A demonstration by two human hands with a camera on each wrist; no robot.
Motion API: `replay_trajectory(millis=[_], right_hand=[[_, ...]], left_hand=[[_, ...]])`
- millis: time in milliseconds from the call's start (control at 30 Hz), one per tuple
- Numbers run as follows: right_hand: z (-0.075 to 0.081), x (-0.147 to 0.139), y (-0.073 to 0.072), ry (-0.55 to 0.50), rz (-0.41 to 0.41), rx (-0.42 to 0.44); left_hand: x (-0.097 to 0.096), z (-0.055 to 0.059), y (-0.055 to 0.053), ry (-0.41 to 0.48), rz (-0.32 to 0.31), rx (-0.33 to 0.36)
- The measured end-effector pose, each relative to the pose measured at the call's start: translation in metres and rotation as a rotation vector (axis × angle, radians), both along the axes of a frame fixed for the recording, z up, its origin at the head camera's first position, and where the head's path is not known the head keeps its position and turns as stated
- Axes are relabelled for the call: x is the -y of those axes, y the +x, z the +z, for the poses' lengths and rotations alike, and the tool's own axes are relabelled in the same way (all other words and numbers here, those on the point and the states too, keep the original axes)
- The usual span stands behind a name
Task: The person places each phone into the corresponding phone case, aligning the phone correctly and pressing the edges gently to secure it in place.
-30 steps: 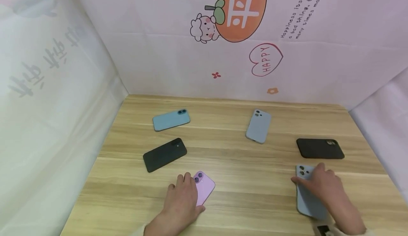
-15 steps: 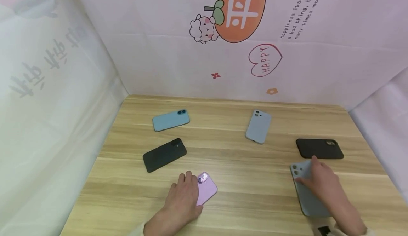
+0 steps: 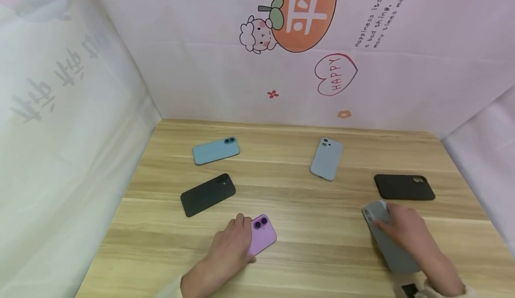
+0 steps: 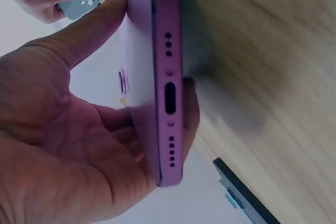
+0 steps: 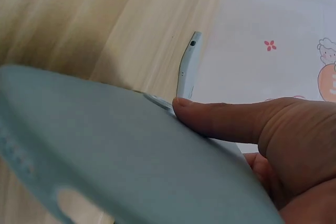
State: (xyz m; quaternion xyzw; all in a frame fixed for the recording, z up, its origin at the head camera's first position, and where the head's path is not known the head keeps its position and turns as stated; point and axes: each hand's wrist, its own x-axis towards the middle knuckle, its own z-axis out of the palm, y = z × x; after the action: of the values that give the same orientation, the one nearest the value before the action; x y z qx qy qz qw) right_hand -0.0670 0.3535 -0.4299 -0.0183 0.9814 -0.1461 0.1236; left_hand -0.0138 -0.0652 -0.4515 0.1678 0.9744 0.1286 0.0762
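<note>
My left hand [image 3: 231, 246] grips a pink phone [image 3: 263, 236] by its long edges, back with two camera lenses facing up in the head view. In the left wrist view the phone's [image 4: 169, 98] bottom edge shows its charging slot and speaker holes, with thumb on one side and fingers on the other. At the right, my right hand [image 3: 410, 231] grips a grey-blue phone case [image 3: 392, 249], thumb near its camera cutouts. The case is tilted, and its bottom cutout shows the wood behind in the right wrist view, where the case [image 5: 121, 145] fills the foreground.
A black phone [image 3: 208, 195] and a light blue phone [image 3: 216, 151] lie at the left on the wooden table [image 3: 281, 199]. Toward the back lies a pale blue-grey phone case [image 3: 327, 159]. A black phone case [image 3: 402, 187] lies just beyond my right hand. White printed cloth [image 3: 225, 88] encloses the table.
My right hand has tilted the grey-blue case up and shifted its top end leftward. My left hand has moved the pink phone slightly to the right and turned it a little.
</note>
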Motion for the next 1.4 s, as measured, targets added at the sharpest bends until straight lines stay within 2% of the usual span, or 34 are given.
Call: replay_trajectory(millis=[267, 467, 633, 767, 867, 967, 1100, 1200, 1300, 1400], right_hand=[[0.006, 0.010, -0.006, -0.025, 0.050, 0.005], [0.014, 0.019, -0.010, -0.032, 0.091, -0.065], [0.020, 0.026, -0.012, -0.040, 0.118, -0.121], [0.023, 0.034, -0.014, -0.063, 0.135, -0.161], [0.028, 0.040, -0.017, -0.089, 0.151, -0.184], [0.035, 0.049, -0.021, -0.131, 0.164, -0.189], [0.046, 0.064, -0.024, -0.203, 0.172, -0.195], [0.055, 0.077, -0.027, -0.280, 0.171, -0.211], [0.065, 0.089, -0.030, -0.380, 0.156, -0.203], [0.073, 0.101, -0.033, -0.464, 0.130, -0.168]], left_hand=[[0.009, 0.005, -0.007, 0.117, -0.034, 0.079], [0.013, 0.010, -0.010, 0.197, -0.034, 0.172], [0.020, 0.016, -0.015, 0.322, -0.041, 0.262], [0.029, 0.021, -0.022, 0.481, -0.010, 0.316], [0.032, 0.026, -0.030, 0.620, 0.042, 0.323], [0.032, 0.029, -0.037, 0.773, 0.125, 0.352], [0.028, 0.030, -0.046, 1.032, 0.252, 0.466], [0.023, 0.029, -0.053, 1.246, 0.316, 0.565], [0.017, 0.028, -0.059, 1.410, 0.339, 0.631], [0.011, 0.026, -0.065, 1.502, 0.334, 0.672]])
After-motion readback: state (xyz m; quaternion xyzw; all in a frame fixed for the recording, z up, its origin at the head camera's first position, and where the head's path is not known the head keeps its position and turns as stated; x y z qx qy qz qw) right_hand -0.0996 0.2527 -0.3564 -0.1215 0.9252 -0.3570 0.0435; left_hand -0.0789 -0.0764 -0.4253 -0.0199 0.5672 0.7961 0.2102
